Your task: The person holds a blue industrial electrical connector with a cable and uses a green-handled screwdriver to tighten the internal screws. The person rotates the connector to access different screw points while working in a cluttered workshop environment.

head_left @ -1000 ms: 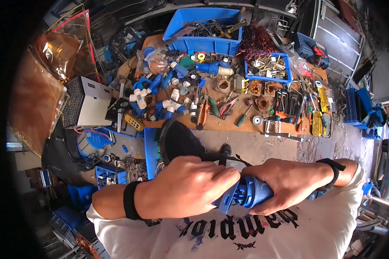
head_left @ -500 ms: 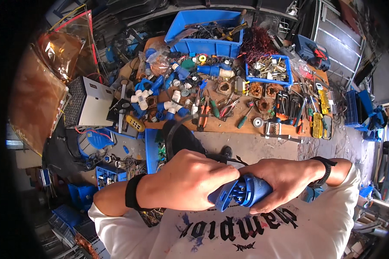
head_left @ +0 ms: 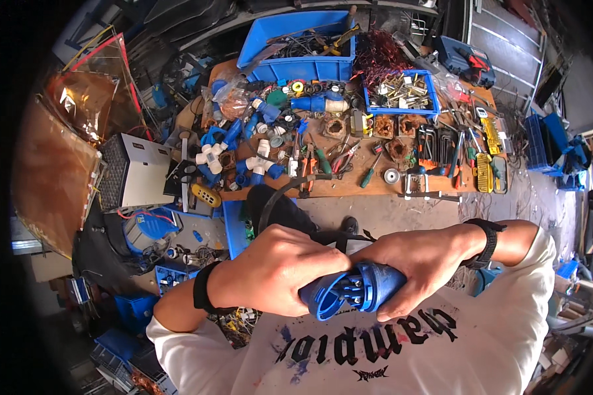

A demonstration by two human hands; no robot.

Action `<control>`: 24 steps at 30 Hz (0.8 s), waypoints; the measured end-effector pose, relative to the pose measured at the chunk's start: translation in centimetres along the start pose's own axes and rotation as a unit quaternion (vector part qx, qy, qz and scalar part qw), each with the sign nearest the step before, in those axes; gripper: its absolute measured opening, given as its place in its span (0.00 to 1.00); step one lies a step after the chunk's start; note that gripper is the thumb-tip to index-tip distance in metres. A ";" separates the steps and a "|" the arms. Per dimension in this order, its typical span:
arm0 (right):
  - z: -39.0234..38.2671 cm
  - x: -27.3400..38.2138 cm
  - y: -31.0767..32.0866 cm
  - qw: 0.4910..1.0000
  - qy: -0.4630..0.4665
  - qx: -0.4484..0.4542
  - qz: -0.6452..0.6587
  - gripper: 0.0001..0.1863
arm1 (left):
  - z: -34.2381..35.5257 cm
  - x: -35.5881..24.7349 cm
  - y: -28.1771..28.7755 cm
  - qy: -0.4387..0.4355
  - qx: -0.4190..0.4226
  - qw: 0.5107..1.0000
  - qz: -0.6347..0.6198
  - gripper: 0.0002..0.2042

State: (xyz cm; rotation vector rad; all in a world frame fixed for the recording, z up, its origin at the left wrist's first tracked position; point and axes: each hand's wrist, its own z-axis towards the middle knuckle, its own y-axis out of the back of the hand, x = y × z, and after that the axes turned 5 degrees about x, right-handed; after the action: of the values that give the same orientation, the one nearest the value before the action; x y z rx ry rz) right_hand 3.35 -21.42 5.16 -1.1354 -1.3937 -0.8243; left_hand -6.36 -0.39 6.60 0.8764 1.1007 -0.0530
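Okay, my left hand [head_left: 284, 268] grips a blue sleeve [head_left: 319, 300], right hand [head_left: 416, 263] the blue connector [head_left: 382, 288]. Probably joining or parting them; I'd keep both aligned.

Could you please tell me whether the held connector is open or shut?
Open: the connector gapes between left hand and right hand, baring its inside.

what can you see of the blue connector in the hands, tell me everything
The blue connector looks like moulded plastic, in two parts. The left hand holds a hollow housing, its rounded opening visible; the right hand has its grip around a thicker cylindrical body. Shiny metal-looking bits show in the exposed core between them. It lies roughly sideways before the white shirt. Whether the parts touch is unclear.
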 end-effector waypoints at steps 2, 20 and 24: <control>0.2 0.0 0.2 1.000 -0.009 0.016 0.008 0.18 | -0.1 0.2 -0.1 0.001 -0.001 1.000 -0.001 0.17; 0.9 1.5 1.5 0.992 -0.115 -0.045 0.013 0.22 | 0.2 0.5 0.5 0.109 -0.072 0.990 0.061 0.17; 0.9 2.3 1.4 0.990 -0.123 -0.055 0.032 0.21 | 0.3 0.5 0.1 0.114 -0.137 0.982 0.065 0.17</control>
State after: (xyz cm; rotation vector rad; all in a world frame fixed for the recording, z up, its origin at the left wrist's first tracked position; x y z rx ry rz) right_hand 4.59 -19.77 7.16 -1.3964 -1.5181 -0.7406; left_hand -5.86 -0.34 6.30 0.7157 1.2278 0.3080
